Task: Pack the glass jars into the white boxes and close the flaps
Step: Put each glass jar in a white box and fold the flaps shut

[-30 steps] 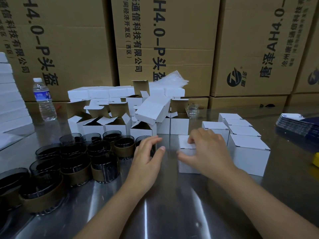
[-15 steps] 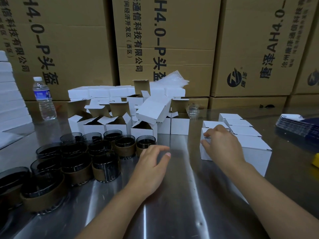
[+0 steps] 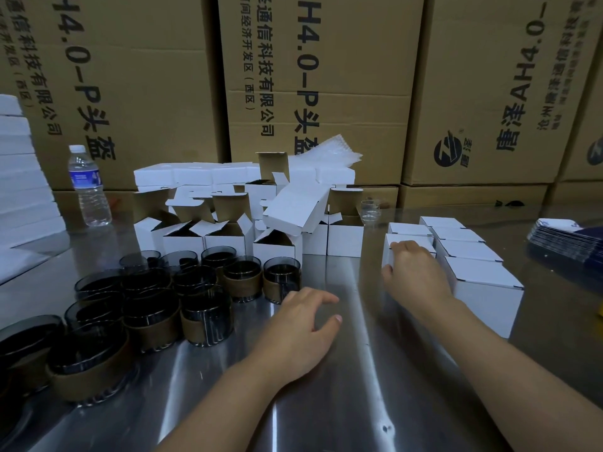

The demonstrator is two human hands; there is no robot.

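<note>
- The right hand (image 3: 416, 275) grasps a closed white box (image 3: 417, 239) at 1 o'clock on the counter (image 3: 342, 402), with fingers curled over its top and thumb on its left side
- The left hand (image 3: 300, 327) is released, fingers loosely spread, holding nothing
- At its 11 o'clock stands the nearest jar (image 3: 282, 278); the other glass jars (image 3: 202, 318) mass toward 9 o'clock
- Open white boxes (image 3: 225, 239) crowd 12 o'clock
- More closed boxes (image 3: 483, 282) line up at 2 o'clock, just beside the held one
- Brown cartons (image 3: 326, 76) wall the back
</note>
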